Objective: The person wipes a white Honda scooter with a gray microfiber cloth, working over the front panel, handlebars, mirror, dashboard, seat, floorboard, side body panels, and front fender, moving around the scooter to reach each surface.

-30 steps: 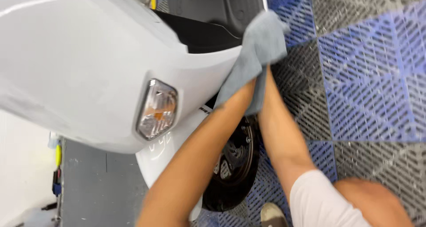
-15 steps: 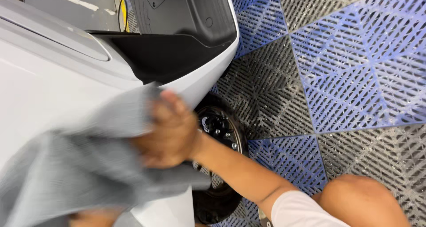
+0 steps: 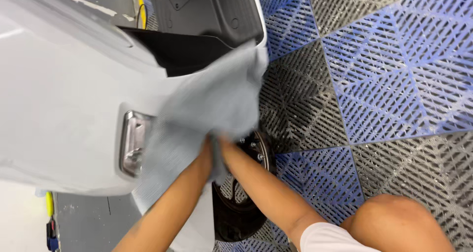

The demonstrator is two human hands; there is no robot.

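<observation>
Both hands are working together here: the left hand and right hand are bunching and gripping the grey microfibre cloth, which is spreading flat over the scooter's pale front panel beside the turn signal lamp, covering plenty of surface. Below, the black front wheel is sitting on the tiled floor.

L hand, R hand, grips closed, together

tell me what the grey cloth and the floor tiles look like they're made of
Grey cloth: soft, matte fabric, probably microfibre; it drapes limply over the scooter's front panel.
Floor tiles: likely moulded plastic, slightly glossy; an open grid of ribs in blue and grey.
</observation>
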